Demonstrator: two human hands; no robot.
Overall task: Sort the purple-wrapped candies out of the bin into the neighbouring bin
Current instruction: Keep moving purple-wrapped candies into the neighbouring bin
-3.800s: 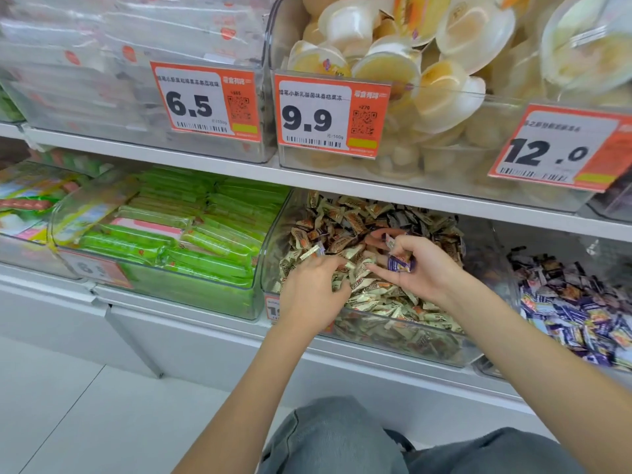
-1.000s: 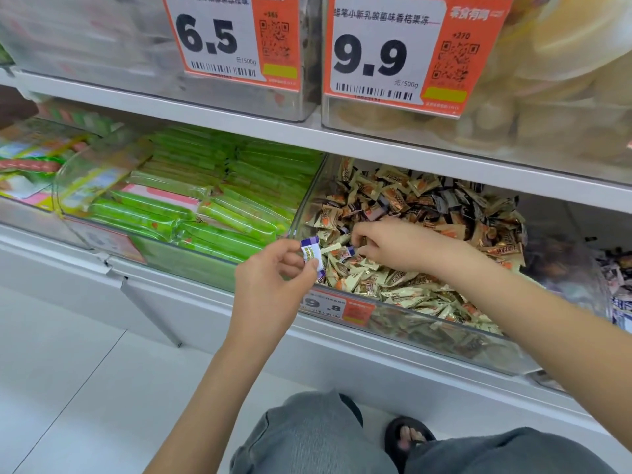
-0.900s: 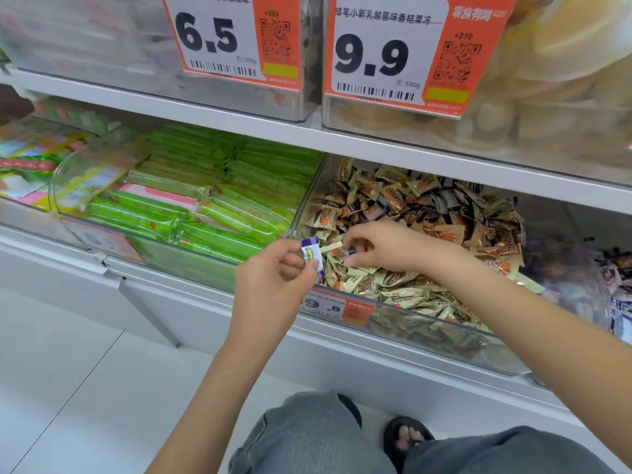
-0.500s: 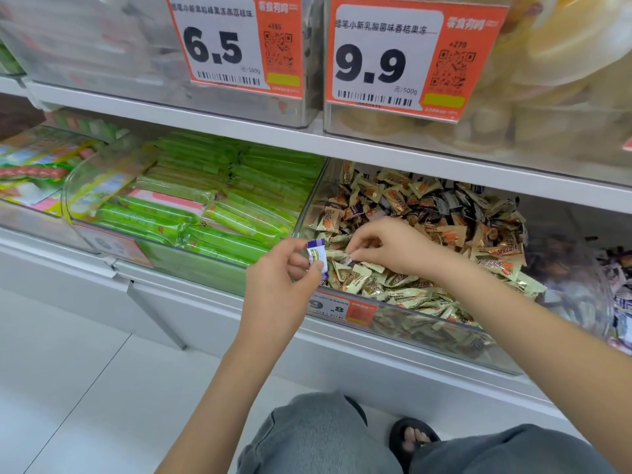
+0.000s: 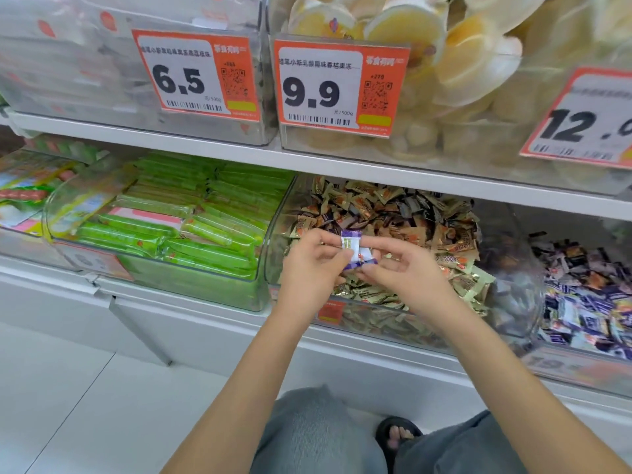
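Observation:
The clear middle bin [image 5: 273, 268] is heaped with gold and brown wrapped candies [image 5: 455, 248]. My left hand [image 5: 313, 268] hovers over its front edge, pinching a purple-and-white wrapped candy [image 5: 351, 243] between thumb and fingers. My right hand [image 5: 410, 275] meets it from the right, fingertips closed on a second purple candy [image 5: 363, 262] just below the first. The two hands touch at the candies. To the right, the neighbouring bin [image 5: 519, 302] holds a pile of purple-wrapped candies [image 5: 588, 302].
A bin of green wrapped bars [image 5: 191, 227] stands left of the middle bin. The upper shelf [image 5: 342, 162] hangs low over the bins, carrying jelly cups [image 5: 444, 53] and orange price tags [image 5: 321, 87]. My knees [image 5: 314, 436] and a sandalled foot [image 5: 396, 436] are below.
My right hand has come up out of the candy heap with a purple candy and moved left to meet my left hand, which still holds its own candy.

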